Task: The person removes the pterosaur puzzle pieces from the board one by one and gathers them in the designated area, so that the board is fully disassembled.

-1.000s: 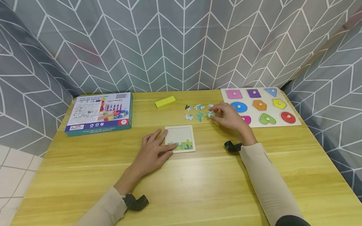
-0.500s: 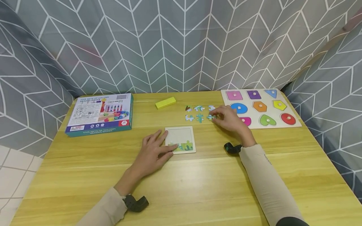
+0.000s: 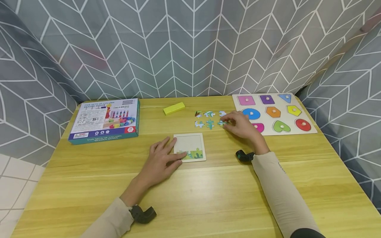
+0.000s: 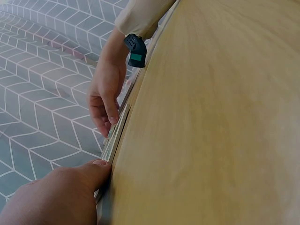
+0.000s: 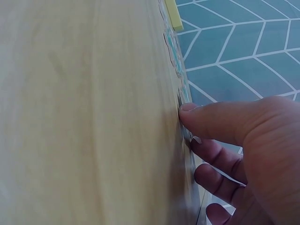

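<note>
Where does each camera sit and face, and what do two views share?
Head: on the head, facing forward and down at the table; left hand, right hand, sleeves show.
Left wrist: on that wrist, facing along the table; both hands and right sleeve show.
Right wrist: on that wrist, facing table, puzzle pieces and curtain; only the right hand shows.
Shared: head and right wrist both show the yellow block.

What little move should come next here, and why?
Perhaps lift the loose puzzle piece toward the tray: the right hand seems to pinch it, the left hand rests on the tray, and space above its green pieces is bare.
</note>
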Action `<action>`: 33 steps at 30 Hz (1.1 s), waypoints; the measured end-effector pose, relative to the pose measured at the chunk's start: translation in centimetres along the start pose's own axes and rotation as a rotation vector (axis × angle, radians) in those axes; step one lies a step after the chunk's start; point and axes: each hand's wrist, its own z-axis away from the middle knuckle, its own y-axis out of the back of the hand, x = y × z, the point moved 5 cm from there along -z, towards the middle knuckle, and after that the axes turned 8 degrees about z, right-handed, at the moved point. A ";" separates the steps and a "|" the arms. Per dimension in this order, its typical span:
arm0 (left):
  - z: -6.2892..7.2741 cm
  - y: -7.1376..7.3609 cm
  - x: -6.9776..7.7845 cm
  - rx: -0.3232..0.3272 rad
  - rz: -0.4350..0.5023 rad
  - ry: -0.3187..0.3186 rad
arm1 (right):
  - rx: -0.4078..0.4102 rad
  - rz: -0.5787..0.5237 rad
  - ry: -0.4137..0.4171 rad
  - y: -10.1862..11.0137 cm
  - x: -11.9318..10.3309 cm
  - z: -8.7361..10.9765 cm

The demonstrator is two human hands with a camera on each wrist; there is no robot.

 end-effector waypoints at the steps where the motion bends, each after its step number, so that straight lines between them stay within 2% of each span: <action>1: 0.0 0.0 0.0 0.002 -0.001 -0.002 | 0.000 -0.001 0.000 0.0 0.0 0.0; 33: 0.1 -0.1 -0.1 0.001 -0.002 0.002 | -0.001 -0.025 -0.006 -0.2 0.5 -0.1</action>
